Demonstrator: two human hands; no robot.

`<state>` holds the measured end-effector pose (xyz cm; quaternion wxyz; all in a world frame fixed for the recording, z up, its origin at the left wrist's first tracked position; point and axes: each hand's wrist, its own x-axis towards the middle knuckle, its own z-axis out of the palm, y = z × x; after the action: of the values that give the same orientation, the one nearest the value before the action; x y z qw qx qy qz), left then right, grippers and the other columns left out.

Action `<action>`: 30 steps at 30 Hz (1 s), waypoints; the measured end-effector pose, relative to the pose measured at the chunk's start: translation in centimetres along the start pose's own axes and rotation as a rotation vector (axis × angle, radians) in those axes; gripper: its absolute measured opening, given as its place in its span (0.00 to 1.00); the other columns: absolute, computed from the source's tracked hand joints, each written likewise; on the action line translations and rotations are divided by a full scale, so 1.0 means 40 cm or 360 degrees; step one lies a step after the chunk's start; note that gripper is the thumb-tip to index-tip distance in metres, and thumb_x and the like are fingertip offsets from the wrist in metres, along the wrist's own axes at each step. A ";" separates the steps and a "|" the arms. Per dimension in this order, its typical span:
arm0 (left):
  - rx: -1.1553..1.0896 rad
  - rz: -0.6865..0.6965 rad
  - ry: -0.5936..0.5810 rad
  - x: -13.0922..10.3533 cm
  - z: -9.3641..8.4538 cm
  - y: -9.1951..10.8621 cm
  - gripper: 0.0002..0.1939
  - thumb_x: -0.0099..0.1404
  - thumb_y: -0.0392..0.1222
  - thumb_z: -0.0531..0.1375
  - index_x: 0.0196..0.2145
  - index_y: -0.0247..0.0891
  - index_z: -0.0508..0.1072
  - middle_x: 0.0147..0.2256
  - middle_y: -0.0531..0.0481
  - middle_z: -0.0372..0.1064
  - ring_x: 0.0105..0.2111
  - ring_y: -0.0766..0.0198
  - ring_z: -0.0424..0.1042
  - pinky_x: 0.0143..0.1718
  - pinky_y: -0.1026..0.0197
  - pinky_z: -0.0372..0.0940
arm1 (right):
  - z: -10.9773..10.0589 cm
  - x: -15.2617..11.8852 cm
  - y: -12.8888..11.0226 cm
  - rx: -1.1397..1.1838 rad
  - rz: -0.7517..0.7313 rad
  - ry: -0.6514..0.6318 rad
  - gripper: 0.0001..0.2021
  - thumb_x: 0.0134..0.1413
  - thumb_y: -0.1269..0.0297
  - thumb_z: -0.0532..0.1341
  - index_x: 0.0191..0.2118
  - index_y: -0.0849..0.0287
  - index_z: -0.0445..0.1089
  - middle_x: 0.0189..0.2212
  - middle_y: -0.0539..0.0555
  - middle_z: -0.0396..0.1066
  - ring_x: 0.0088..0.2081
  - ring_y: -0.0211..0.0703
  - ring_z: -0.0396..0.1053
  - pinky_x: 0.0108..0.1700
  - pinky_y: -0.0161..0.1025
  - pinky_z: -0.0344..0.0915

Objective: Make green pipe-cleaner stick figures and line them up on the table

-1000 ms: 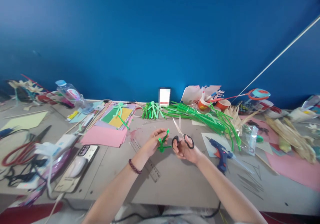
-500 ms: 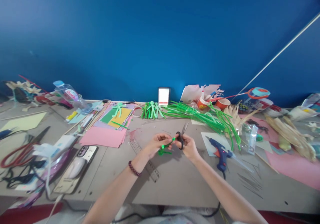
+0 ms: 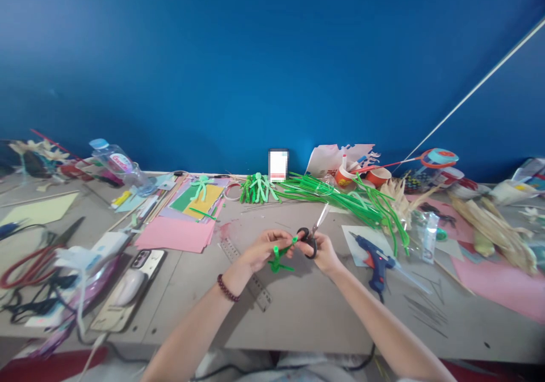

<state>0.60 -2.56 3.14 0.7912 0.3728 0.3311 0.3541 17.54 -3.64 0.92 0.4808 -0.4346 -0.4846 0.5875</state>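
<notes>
A small green pipe-cleaner piece (image 3: 276,259) with several arms is pinched in my left hand (image 3: 264,250), above the middle of the table. My right hand (image 3: 322,254) holds black-handled scissors (image 3: 320,218), their blades pointing up and away from me. The fingertips of my right hand also meet the green piece near its upper end, close to my left fingertips. A clear ruler (image 3: 259,293) lies partly under my left forearm. Behind my hands stand several finished-looking green pipe-cleaner figures (image 3: 259,188).
Long green pipe cleaners (image 3: 340,197) lie at the back. A blue glue gun (image 3: 378,263) rests on white paper to the right. Pink paper (image 3: 174,233), a phone (image 3: 147,263) and large red-handled scissors (image 3: 32,260) lie left. A bottle (image 3: 117,160) stands back left.
The scissors have turned in my right hand, with the blades now tilted further right. The green piece has rotated slightly, and its lower arms show more.
</notes>
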 end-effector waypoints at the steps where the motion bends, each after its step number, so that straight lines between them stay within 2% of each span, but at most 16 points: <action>1: -0.0012 -0.0016 -0.0018 0.000 0.000 -0.001 0.16 0.45 0.45 0.71 0.26 0.31 0.73 0.23 0.50 0.73 0.21 0.69 0.71 0.26 0.68 0.63 | 0.000 -0.001 -0.003 -0.0003 0.0010 0.0000 0.17 0.35 0.55 0.70 0.29 0.61 0.68 0.18 0.48 0.65 0.19 0.32 0.58 0.23 0.32 0.54; 5: -0.0047 -0.0040 -0.0038 0.001 0.001 -0.005 0.16 0.44 0.45 0.71 0.26 0.31 0.73 0.23 0.50 0.73 0.21 0.69 0.71 0.27 0.68 0.65 | 0.005 -0.004 -0.012 0.0033 0.0026 0.0011 0.17 0.32 0.56 0.71 0.27 0.61 0.67 0.17 0.47 0.64 0.17 0.30 0.55 0.20 0.31 0.51; 17: 0.0027 0.0032 -0.0002 0.006 -0.005 -0.018 0.16 0.45 0.45 0.71 0.27 0.31 0.74 0.23 0.50 0.73 0.22 0.69 0.72 0.28 0.68 0.65 | 0.012 -0.005 -0.018 0.0068 -0.0007 0.0080 0.16 0.30 0.57 0.71 0.25 0.61 0.69 0.19 0.50 0.68 0.21 0.37 0.65 0.25 0.34 0.60; 30: -0.0029 0.0004 0.0047 0.003 0.007 -0.013 0.17 0.43 0.45 0.72 0.25 0.31 0.74 0.23 0.49 0.73 0.21 0.69 0.71 0.27 0.67 0.65 | 0.008 -0.005 -0.012 -0.0014 0.0028 0.0092 0.19 0.30 0.52 0.70 0.26 0.61 0.69 0.15 0.48 0.65 0.16 0.31 0.57 0.19 0.31 0.55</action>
<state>1.06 -2.80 2.81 0.7892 0.3607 0.3390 0.3635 17.31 -3.86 1.44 0.4876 -0.4576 -0.4693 0.5768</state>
